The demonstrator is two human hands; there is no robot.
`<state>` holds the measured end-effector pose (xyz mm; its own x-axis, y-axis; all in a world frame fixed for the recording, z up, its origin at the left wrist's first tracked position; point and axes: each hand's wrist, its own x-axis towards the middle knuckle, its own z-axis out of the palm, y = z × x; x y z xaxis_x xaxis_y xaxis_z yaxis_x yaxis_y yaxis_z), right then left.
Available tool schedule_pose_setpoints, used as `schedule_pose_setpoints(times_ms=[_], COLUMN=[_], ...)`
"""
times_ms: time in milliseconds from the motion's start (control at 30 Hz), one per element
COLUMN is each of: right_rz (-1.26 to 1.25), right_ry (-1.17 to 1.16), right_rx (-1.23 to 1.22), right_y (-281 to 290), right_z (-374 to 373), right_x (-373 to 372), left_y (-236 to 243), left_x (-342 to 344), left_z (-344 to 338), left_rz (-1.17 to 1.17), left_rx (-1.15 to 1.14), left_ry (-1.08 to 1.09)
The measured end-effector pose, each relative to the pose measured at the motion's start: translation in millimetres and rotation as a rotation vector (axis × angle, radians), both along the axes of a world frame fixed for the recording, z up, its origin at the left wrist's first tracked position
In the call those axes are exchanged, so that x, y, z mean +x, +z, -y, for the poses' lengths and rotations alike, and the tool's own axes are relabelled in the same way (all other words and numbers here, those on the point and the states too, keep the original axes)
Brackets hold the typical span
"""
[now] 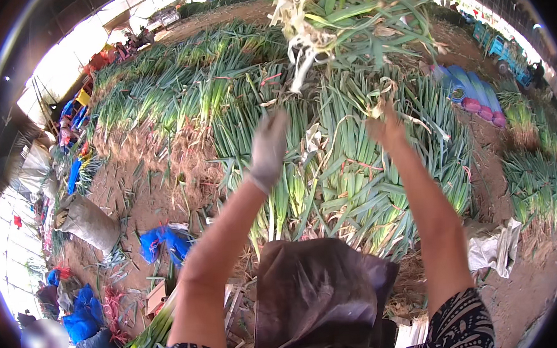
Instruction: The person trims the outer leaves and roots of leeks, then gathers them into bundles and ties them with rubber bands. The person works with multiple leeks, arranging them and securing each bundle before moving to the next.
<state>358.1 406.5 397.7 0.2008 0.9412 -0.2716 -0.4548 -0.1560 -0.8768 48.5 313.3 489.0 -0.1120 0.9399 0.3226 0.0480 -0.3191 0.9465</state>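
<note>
Both my arms reach forward over a broad bed of bundled green onions [353, 144], their green leaves lying close together. My left hand [269, 148], in a pale glove, is over the left part of the bundles; motion smears its fingers. To the right, my right hand [387, 129] is blurred too, close to a dry yellowish leaf [376, 108]. Whether either hand grips anything does not show. Beyond the hands, a loose clump of leaves and pale stalks [352, 26] fills the top; I cannot tell if it lies there or is in the air.
More onion bundles [171, 85] stretch away at the left, and others [534, 177] stand at the right. A filled whitish sack [90, 224], blue plastic [165, 243] and a crumpled white bag [497, 248] lie on the ground. A dark brown apron [317, 293] covers my lap.
</note>
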Motion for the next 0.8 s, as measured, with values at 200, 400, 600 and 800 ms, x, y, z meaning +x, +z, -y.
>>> schedule_pose_setpoints(times_ms=[200,400,600,800], right_rz=[0.401,0.450,0.410,0.314], right_ry=[0.533,1.520,1.707,1.719], right_rx=[-0.328,0.310,-0.118,-0.180], right_y=[-280.3,-381.8,-320.3,-297.4], right_z=[257.3,575.1,554.1,539.0], right_x=[-101.9,-164.9,-190.8,-155.4], left_y=[-282.3,-394.3,-341.3,-411.8], left_x=[18.5,33.1,23.4,9.3], left_z=[135.8,284.7,342.9,393.0], left_rz=[0.056,-0.075,-0.468,-0.408], left_rx=[-0.729,-0.888,-1.112,-0.805], left_ry=[-0.318,-0.644,-1.119,-1.144])
